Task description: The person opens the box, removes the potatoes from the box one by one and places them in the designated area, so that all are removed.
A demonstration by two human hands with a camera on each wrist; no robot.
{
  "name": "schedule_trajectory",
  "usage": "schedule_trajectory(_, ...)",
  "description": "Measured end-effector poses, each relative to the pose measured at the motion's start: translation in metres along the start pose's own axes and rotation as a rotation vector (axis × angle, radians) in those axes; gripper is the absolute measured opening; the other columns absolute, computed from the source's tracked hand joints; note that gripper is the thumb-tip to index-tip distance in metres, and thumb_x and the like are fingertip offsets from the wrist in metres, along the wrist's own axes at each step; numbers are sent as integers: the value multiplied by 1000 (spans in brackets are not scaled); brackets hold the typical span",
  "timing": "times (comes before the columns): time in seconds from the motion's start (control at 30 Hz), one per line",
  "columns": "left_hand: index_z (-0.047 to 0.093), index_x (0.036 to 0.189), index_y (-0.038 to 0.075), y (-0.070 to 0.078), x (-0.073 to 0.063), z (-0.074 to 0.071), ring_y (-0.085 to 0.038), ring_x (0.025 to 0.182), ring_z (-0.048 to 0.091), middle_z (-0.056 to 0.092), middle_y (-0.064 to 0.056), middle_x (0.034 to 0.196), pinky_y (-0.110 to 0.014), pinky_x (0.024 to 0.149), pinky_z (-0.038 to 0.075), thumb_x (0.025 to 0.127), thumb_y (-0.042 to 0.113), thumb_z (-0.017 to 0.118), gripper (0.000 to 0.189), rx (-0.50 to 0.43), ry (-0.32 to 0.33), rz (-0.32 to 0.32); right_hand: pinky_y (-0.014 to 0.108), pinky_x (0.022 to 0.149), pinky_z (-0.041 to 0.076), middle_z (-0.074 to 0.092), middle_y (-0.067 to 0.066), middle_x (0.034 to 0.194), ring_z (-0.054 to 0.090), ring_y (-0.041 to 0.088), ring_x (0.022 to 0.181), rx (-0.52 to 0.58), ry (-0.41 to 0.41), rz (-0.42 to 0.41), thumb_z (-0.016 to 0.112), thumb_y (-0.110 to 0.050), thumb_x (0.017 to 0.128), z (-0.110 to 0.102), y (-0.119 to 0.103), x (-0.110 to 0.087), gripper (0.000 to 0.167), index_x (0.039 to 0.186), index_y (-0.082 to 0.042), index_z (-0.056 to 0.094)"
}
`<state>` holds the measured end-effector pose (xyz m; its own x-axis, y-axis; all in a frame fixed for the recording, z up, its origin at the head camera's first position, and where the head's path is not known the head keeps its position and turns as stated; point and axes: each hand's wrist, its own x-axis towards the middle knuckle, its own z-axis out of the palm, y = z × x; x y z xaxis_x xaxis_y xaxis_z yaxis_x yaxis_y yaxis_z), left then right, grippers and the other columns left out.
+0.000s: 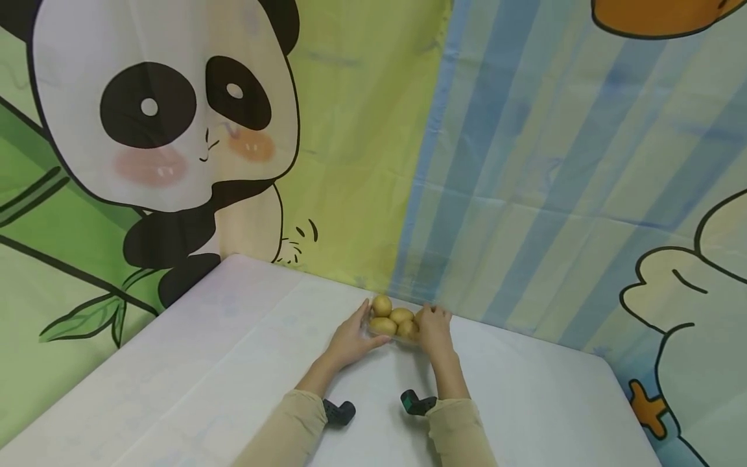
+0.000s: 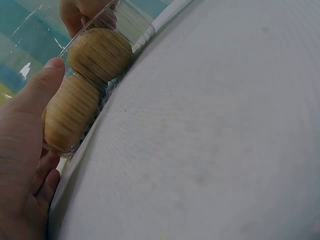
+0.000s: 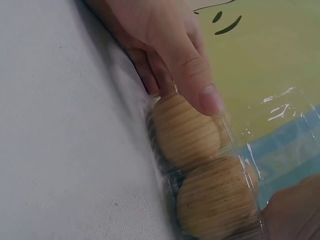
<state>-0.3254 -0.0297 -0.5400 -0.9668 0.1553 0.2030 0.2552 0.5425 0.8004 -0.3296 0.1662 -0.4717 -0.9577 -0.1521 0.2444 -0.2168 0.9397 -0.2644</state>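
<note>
A clear plastic box [image 2: 145,35] of potatoes sits on the white table near its back edge. My left hand [image 1: 351,338] grips the box's left end, thumb at the front rim and fingers round the side. Two potatoes [image 3: 187,132] show through the ribbed front wall, and others, such as the back-left potato [image 1: 382,305], lie behind them. My right hand [image 1: 434,327] is over the box's right end, fingers curled down against a potato [image 1: 418,317] that it partly hides. In the right wrist view, my right hand [image 3: 295,212] appears only at the lower right.
Behind the box, a clear plastic flap [image 3: 280,117] stands up. The white table [image 1: 245,376] meets a printed curtain [image 1: 362,194] just past the box. A dark wrist camera [image 1: 340,413] is on the left wrist and another camera [image 1: 417,403] on the right.
</note>
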Motion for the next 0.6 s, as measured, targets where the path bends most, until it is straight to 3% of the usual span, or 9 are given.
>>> schedule_trajectory(0.2, 14, 154, 15, 2, -1, -1, -27, 141, 33, 33, -5, 153, -47, 115, 29, 74, 66, 67, 109, 6, -18, -1, 56, 100, 39, 56, 35, 121, 47, 48, 115, -23, 22, -16, 78, -2, 74, 5, 2, 1, 61, 125, 18, 50)
schedule_trajectory(0.37, 13, 154, 16, 3, -1, -1, -27, 141, 32, 32, -3, 154, -46, 115, 29, 73, 70, 64, 110, 21, -24, -11, 52, 93, 50, 49, 36, 128, 43, 50, 117, -22, 27, 58, 73, 2, 78, 8, 1, 2, 54, 125, 16, 51)
schedule_trajectory(0.5, 13, 154, 16, 4, -1, -1, -28, 141, 32, 32, -4, 154, -46, 115, 29, 73, 67, 66, 110, 5, -34, -13, 45, 81, 55, 56, 31, 116, 47, 44, 107, -40, 60, 105, 72, 1, 79, 10, 0, 3, 33, 109, 13, 63)
schedule_trajectory(0.6, 13, 154, 15, 5, -1, -2, -27, 141, 32, 33, -4, 154, -46, 115, 29, 73, 67, 67, 109, 6, -27, -10, 42, 77, 56, 57, 27, 108, 48, 39, 101, -37, 99, 129, 75, -2, 77, 11, 0, 3, 30, 102, 12, 65)
